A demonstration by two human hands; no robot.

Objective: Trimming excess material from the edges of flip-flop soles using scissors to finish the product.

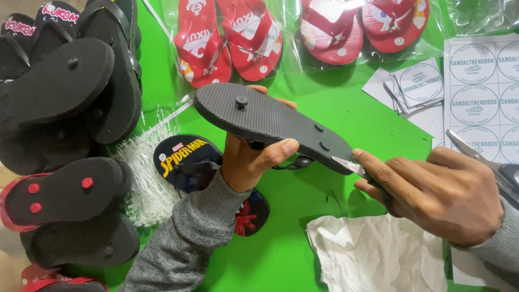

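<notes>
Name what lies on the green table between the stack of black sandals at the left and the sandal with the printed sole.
A heap of white plastic tag fasteners lies between the black sandals and the printed sandal, seen in the head view.

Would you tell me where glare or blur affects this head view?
Head view: glare streaks the clear plastic bags over the red sandals; the black sandal sole, left hand and right hand with scissors are sharp; soft shadows fall on the green surface.

White round-label sheet (483, 97) — bagged red sandals (230, 40)
</notes>
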